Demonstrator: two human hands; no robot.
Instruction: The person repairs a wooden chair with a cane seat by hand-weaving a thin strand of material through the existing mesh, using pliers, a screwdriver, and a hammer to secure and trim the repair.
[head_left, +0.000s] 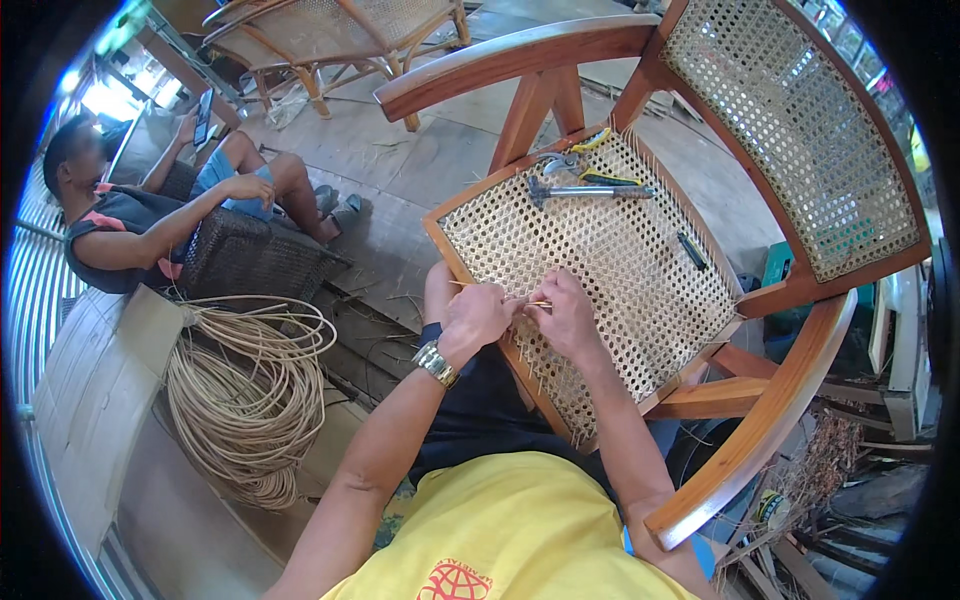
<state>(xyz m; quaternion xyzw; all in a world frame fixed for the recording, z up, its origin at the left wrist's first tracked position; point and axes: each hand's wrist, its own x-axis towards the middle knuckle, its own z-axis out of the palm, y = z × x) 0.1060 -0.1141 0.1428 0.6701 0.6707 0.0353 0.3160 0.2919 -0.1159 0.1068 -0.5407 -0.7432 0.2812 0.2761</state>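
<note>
In front of me is a wooden armchair (770,395) with a woven cane seat (610,260). My left hand (478,318), a metal watch on its wrist, is closed at the near left edge of the seat frame. Close beside it, my right hand (565,315) pinches a thin pale cane strand (540,303). The strand runs between both hands, and the fingertips partly hide it. Farther back on the seat lie a hammer (585,192), yellow-handled pliers (592,142) and a second yellow-and-black handled tool (612,180). A small dark cutter (692,251) rests toward the right.
A large coil of rattan (245,400) hangs at the left beside a cardboard sheet (105,390). Beyond it, another person (130,220) sits holding a phone. A rattan settee (330,40) stands at the back. Wood scraps and dry fibres (820,460) lie at the right.
</note>
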